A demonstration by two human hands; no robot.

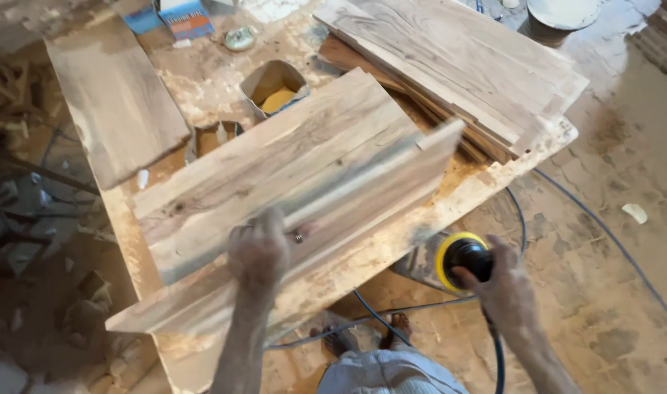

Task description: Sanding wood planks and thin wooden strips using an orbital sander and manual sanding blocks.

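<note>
My left hand (259, 249) lies flat on top of a long wooden plank (333, 186), fingers closed over its near edge; the plank is blurred and rests on wider boards (260, 157) on the workbench (450, 208). A ring shows on one finger. My right hand (503, 281) grips a round yellow and black power sander (461, 257), held beside and below the bench's near edge, away from the wood. A blue cable (381, 319) runs from it across the floor.
A stack of planks (450, 66) lies at the bench's far right, a single board (114, 102) at the left. Small open cardboard boxes (274, 86) and a round tin (240, 38) sit behind. Dusty floor and offcuts (93, 292) surround the bench; my feet (399, 330) stand below.
</note>
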